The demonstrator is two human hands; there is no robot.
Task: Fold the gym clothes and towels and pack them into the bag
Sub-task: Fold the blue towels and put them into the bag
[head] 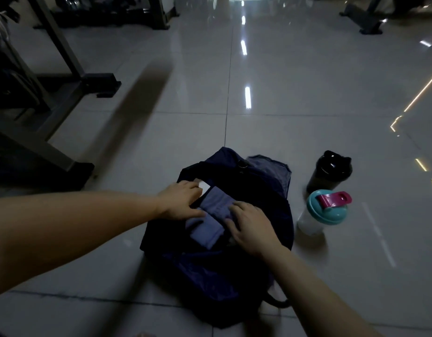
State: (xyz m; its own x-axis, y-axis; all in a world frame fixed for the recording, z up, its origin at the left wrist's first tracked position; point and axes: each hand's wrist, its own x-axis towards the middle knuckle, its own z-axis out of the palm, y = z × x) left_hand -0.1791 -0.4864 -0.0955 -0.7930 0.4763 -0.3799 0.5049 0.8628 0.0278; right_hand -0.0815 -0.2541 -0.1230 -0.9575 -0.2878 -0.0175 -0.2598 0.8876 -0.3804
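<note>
A dark navy bag (pixel 210 271) lies open on the tiled floor in front of me. A folded grey-blue cloth (pixel 210 222) sits in its opening. My left hand (pixel 179 201) rests on the cloth's left edge, fingers reaching into the bag beside a small white item (pixel 204 186). My right hand (pixel 252 227) presses flat on the right side of the cloth with fingers spread. A grey-blue flap or garment (pixel 270 170) shows at the bag's far side.
Two shaker bottles stand right of the bag: a dark one with a black lid (pixel 328 172) and a clear one with a teal lid and pink cap (pixel 325 210). Gym machine frames (pixel 52 100) stand on the left. Glossy tiled floor (pixel 283 93) stretches ahead.
</note>
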